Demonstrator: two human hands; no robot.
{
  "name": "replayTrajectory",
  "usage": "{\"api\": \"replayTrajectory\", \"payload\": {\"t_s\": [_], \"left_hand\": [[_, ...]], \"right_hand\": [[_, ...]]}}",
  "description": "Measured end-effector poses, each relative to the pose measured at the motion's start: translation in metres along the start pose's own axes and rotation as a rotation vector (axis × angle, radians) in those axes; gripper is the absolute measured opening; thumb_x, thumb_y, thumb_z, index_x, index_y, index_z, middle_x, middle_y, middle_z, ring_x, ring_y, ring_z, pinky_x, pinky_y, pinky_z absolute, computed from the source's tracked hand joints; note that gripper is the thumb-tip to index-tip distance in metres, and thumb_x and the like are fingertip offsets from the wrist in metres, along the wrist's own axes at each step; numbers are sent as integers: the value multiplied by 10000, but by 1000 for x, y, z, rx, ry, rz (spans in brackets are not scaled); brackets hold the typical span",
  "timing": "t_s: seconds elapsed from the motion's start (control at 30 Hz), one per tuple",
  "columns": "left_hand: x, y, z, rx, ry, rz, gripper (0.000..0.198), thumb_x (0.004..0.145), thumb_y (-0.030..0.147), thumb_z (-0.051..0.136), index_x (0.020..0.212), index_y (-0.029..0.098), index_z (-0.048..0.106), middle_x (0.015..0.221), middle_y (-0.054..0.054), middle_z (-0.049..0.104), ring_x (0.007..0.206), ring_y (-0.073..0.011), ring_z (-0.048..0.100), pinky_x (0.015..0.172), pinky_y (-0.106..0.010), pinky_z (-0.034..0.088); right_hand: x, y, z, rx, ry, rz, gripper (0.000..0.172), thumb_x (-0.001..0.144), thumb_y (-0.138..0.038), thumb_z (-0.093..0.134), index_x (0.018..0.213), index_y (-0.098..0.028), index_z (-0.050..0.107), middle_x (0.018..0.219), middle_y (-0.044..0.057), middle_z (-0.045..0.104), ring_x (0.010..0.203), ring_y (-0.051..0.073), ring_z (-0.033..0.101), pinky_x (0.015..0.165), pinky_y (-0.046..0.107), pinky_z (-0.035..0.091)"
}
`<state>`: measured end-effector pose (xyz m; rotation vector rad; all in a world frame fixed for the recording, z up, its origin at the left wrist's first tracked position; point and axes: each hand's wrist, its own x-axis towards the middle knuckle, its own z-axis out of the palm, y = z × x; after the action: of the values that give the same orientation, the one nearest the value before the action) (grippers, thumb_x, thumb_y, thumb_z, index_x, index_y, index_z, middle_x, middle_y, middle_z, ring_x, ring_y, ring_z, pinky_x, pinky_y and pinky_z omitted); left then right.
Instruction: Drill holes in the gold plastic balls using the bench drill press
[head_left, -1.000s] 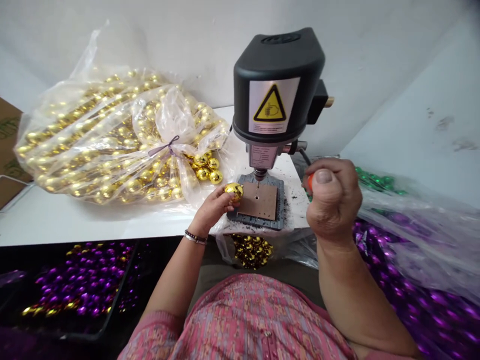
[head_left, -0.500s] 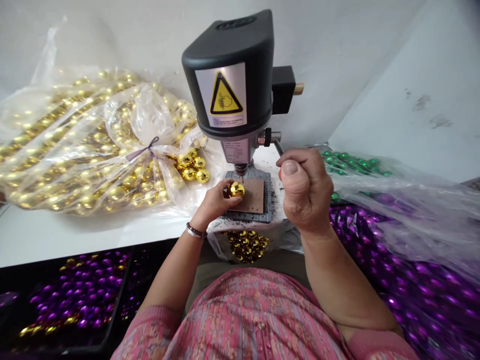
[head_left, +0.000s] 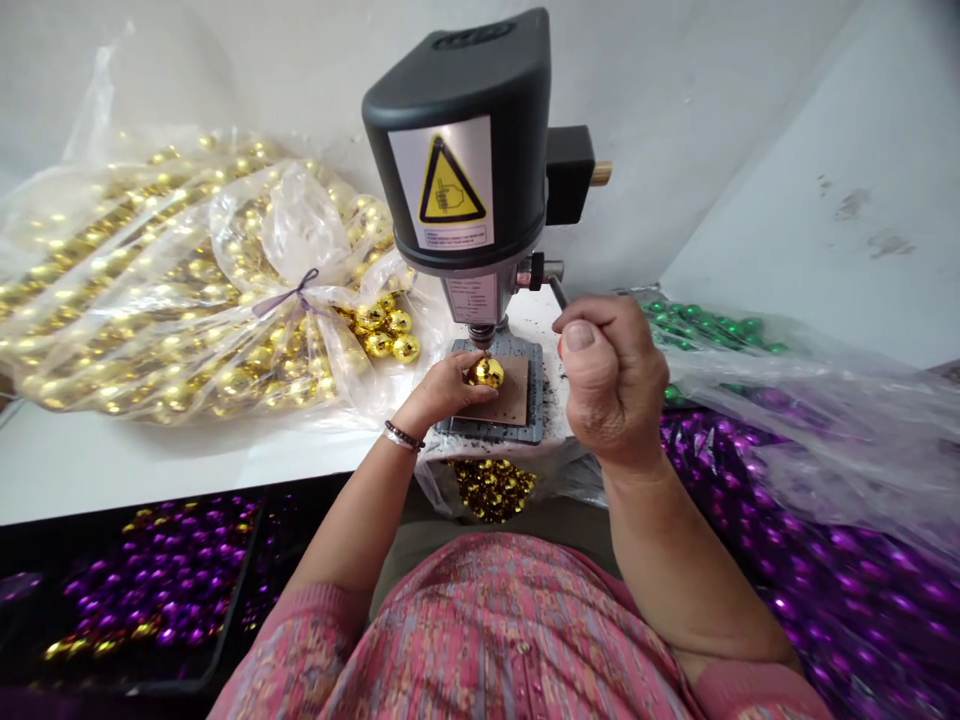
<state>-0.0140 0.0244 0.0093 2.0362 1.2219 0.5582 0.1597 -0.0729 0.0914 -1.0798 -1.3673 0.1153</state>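
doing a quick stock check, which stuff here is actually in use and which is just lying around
In use:
left hand on the gold ball
bench drill
brown pad
right hand with orange-handled tool

Lying about:
bagged gold balls
heap of gold balls
purple beads
green beads

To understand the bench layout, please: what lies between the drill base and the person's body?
Between the drill base and the person's pink top, the head view shows a heap of gold balls in clear plastic.
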Motion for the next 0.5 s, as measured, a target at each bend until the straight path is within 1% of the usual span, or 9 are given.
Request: {"api": "replayTrajectory", "payload": {"t_s": [0.1,0.23,0.37,0.5], "left_hand": [[2,1,2,-90,-89,-96,672,682,323,803,1311,140,652,989,-62,740,883,-197,657,874,-334,534],[2,1,4,-135,-61,-163,728,648,315,827,1326,126,640,1033,-73,750,953,-228,678,911,-347,529],[-1,0,6,-135,-42,-168,719,649,316,823,1328,160,641,1054,-59,759,984,-236,684,942,-359,521],[-2,0,7,-162,-50,-177,701,656,299,819,1322,166,644,1069,-56,761,978,-228,687,949,-344,518]], "right_hand": [[0,-1,-1,-21,-9,3,286,974,-426,424,878,-222,599,734,-27,555,657,64,512,654,234,462],[-1,-1,-3,-29,-19,-11,259,974,-393,439,872,-216,597,722,-35,558,641,57,499,636,225,448],[-1,-1,-2,-60,-25,-34,247,966,-364,462,824,-204,586,689,-38,555,619,62,497,601,228,427],[-3,1,1,-107,26,-81,234,944,-330,522,750,-200,530,642,-48,529,575,55,477,558,224,392]]}}
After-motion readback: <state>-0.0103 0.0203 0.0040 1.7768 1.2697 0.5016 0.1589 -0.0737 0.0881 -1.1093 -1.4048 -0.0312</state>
